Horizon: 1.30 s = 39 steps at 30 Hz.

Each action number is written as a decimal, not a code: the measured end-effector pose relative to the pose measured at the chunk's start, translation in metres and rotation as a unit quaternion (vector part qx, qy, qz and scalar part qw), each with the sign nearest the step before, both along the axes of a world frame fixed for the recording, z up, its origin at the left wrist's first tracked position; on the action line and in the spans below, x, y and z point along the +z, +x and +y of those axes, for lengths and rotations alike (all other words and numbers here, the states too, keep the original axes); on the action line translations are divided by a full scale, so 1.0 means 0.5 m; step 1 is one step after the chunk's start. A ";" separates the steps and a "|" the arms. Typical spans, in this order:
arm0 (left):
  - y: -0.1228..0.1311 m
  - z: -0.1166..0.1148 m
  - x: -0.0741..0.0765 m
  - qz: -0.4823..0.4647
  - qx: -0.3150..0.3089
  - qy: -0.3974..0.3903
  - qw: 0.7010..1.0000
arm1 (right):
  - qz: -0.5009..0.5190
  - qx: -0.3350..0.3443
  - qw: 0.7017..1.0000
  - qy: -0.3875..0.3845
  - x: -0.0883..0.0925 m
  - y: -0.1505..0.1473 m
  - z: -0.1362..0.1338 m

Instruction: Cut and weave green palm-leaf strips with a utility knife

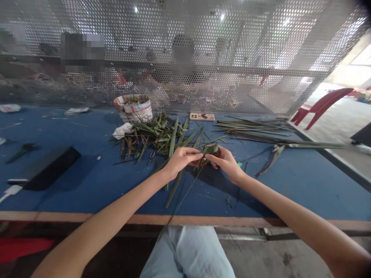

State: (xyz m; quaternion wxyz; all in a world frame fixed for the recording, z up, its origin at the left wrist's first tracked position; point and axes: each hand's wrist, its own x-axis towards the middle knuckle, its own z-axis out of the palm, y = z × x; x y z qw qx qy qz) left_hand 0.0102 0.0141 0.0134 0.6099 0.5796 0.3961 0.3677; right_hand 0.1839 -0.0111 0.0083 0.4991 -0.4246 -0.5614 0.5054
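Green leaf strips point(209, 150) are pinched between my two hands above the blue table. My left hand point(183, 160) is closed on them from the left, thumb and fingertips together. From the right, my right hand point(225, 161) grips the same strips, its thumb pressed toward the left fingertips. One thin strip point(188, 190) hangs from between the hands toward the table's front edge. How the strips are folded or joined is hidden by the fingers. Long loose leaf strips point(174, 193) lie beside and beneath my left hand.
A heap of leaf pieces point(158, 135) lies before a paper-covered basket point(135, 109). Behind my hands is a phone point(202, 116); long leaves point(252, 127) lie to the right. A black power bank point(46, 168) with a white cable is at left. A perforated metal screen point(220, 50) stands behind the table.
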 end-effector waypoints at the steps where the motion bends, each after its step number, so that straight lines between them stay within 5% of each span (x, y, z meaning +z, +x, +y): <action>1: -0.001 0.001 0.000 0.000 -0.005 -0.003 1.000 | -0.004 0.003 1.000 0.001 -0.001 0.000 0.000; 5: -0.003 0.001 0.007 -0.002 0.007 -0.008 1.000 | -0.030 -0.004 0.998 0.061 -0.011 0.003 0.005; 8: -0.002 -0.002 0.015 -0.003 0.031 -0.019 0.999 | -0.079 -0.070 0.982 0.155 -0.021 0.004 0.010; 16: -0.004 0.000 0.010 -0.032 0.035 -0.030 0.998 | -0.233 -0.218 0.881 0.349 -0.017 0.019 0.009; 22: 0.002 -0.008 0.012 -0.033 0.058 -0.006 0.998 | -0.401 -0.095 0.747 0.522 0.001 0.029 -0.011; 25: 0.005 -0.012 0.012 -0.031 0.069 0.014 0.997 | -0.428 -0.048 0.703 0.566 -0.002 0.021 -0.017; 39: 0.006 -0.012 0.011 -0.025 0.084 0.002 0.996 | -0.425 -0.062 0.690 0.583 -0.017 0.018 -0.014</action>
